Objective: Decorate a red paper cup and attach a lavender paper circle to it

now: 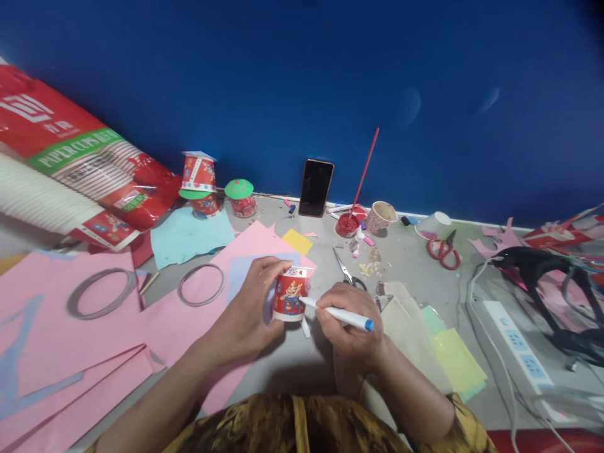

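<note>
My left hand is wrapped round a small red printed paper cup that stands upside down on the grey table. My right hand grips a white marker with a blue end, its tip touching the cup's side. A white cap-like piece lies just below the cup. Pink paper sheets lie under and left of my left arm.
Two tape rings lie on the pink paper. Silver scissors, red scissors, a phone leaning on the blue wall, decorated cups, a paint pot, a power strip and a paper-cup sleeve surround them.
</note>
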